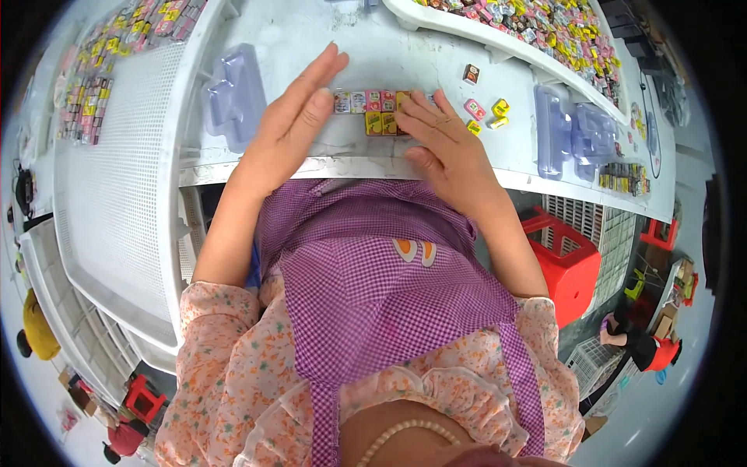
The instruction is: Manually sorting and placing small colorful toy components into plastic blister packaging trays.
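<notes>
Small colourful boxes stand packed side by side in two short rows on the white table [327, 144], near its front edge. The far row holds pale and pink boxes [373, 100]; in the near row are yellow boxes [375, 124]. My left hand [296, 121] is at the left end of the far row, fingers straight and thumb close to the end box. Over the right end lies my right hand [443, 144], its fingers outstretched on the boxes and hiding some of them. Right of it lie a brown box [471, 74], a pink box [474, 109] and several yellow boxes [501, 107].
A white tray [506, 50] heaped with small boxes stands at the far right. Clear plastic trays [237, 93] lie left and right of my hands. At the left is a perforated white tray [117, 179] with boxes. A red stool [576, 272] stands below the table.
</notes>
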Demonstrator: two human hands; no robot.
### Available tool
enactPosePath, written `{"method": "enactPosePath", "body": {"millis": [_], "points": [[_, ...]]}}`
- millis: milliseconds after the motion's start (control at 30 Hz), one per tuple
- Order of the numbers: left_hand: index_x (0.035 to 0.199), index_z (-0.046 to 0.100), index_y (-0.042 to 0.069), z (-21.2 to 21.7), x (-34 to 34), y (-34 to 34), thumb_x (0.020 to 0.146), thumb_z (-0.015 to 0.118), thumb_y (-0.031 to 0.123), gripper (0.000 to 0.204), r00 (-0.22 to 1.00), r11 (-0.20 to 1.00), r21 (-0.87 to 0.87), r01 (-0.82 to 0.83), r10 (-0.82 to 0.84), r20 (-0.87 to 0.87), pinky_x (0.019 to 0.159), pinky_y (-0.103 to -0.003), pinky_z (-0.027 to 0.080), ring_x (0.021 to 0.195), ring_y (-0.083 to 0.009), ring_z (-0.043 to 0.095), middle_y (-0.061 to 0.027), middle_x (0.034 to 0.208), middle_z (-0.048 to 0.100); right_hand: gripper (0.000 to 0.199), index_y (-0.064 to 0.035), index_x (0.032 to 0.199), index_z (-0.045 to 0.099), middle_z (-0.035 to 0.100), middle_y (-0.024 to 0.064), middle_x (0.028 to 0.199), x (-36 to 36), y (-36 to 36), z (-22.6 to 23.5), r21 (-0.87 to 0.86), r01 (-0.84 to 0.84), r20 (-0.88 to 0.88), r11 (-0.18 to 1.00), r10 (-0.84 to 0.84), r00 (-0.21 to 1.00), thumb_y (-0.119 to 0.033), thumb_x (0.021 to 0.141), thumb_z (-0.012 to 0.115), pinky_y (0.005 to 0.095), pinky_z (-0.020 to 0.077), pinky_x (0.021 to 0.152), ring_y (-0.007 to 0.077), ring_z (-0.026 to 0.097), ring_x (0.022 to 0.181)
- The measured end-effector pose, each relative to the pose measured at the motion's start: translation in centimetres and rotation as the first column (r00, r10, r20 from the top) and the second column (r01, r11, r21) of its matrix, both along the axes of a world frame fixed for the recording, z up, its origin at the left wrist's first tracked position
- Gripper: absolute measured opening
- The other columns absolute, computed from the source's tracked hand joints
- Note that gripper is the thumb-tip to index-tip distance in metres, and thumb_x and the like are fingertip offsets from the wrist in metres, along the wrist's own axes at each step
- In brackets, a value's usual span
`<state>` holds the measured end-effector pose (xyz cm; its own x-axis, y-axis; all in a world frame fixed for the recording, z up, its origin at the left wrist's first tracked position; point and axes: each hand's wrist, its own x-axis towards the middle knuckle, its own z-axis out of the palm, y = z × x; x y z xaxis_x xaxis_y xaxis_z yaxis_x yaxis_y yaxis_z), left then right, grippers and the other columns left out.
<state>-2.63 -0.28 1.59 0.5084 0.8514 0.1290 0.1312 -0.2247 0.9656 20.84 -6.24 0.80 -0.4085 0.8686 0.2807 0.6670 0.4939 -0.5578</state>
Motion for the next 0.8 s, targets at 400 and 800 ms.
{"method": "enactPosePath", "body": {"millis": [400, 800], "points": [[0.138, 0.046, 0.01, 0.9, 0.6, -2.0, 0.087, 0.061, 0.024, 0.055, 0.784, 0.802, 0.497, 0.331, 0.059, -0.618, 0.115, -0.045, 0.019, 0.139, -0.0296, 0.031, -0.0075, 0.145, 0.042, 0.031, 0.0004, 0.122, 0.059, 0.06, 0.0176, 0.125, 2.5, -0.7, 1.2, -0.003, 0.237, -0.447, 0.971, -0.214, 0.869, -0.011, 0.093, 0.054, 0.0461, 0.029, 0.112, 0.0306, 0.051, 0.125], [0.138, 0.046, 0.01, -0.1, 0.4, -2.3, 0.088, 0.063, 0.028, 0.055, 0.779, 0.844, 0.418, 0.337, 0.0, -0.627, 0.116, -0.043, 0.017, 0.14, -0.0257, 0.029, -0.0073, 0.145, 0.042, 0.059, -0.0059, 0.133, 0.049, 0.046, 0.014, 0.141, -0.2, -0.4, 0.9, 0.127, 0.152, 0.072, 0.98, -0.161, 0.984, -0.017, 0.079, 0.07, 0.0497, 0.0254, 0.113, 0.033, 0.038, 0.134]]}}
